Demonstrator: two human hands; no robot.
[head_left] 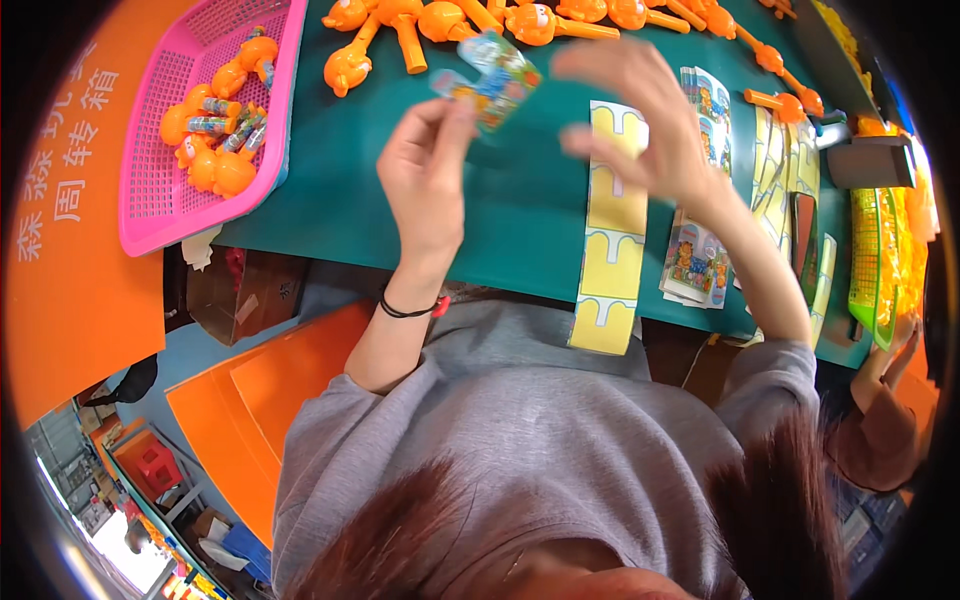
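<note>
Between the thumb and fingers of my left hand [428,165], which is closed, is a colourful printed sticker [508,82] with a notched outline. It is held up over the green table [350,185]. My right hand [655,125] is to the right of it, thumb and fingers apart and blurred by motion, with nothing visible in them. Below that hand lies a strip of yellow backing paper [612,265] with white notched outlines; its near end hangs over the table edge.
Orange animal-headed sticks [405,35] line the table's far side. At left, a pink basket [135,215] holds several with wrapped handles. Printed sticker sheets [695,265] and used yellow strips [775,180] lie at right, near a green basket [875,290]. Another person's hand [890,355] shows at far right.
</note>
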